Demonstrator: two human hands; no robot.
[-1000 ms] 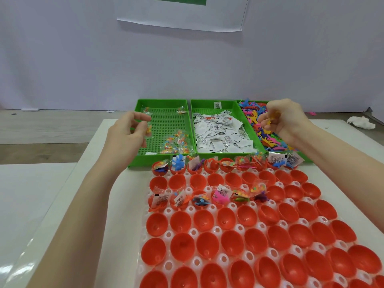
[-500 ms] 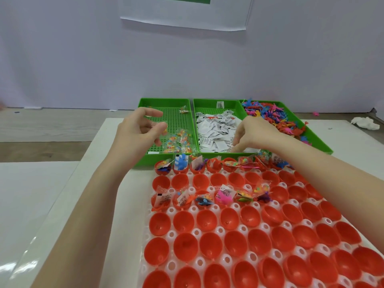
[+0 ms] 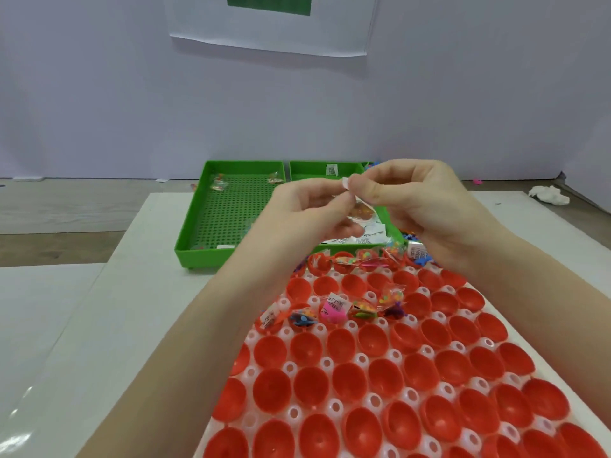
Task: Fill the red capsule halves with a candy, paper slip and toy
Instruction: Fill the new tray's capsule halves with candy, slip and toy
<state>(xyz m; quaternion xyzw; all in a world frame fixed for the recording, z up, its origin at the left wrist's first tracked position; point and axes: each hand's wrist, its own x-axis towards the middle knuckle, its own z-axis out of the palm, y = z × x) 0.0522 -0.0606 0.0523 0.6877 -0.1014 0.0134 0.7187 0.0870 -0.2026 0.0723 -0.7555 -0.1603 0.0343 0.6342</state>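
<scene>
Hands meet above the green trays. The right hand (image 3: 426, 206) pinches a paper slip (image 3: 345, 184) at its fingertips; the left hand (image 3: 314, 209) pinches a candy packet (image 3: 362, 211), hanging just below.

I see both forearms reaching forward and converging, raised in mid-air. My left hand (image 3: 314, 209) has its fingers curled, thumb and forefinger pinched together. My right hand (image 3: 420, 200) meets it fingertip to fingertip, thumb and forefinger also pinched, remaining fingers loosely curled.

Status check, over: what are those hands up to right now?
Left hand holds candy packet. Right hand pinches paper slip. Nothing blocks red capsule halves.
</scene>
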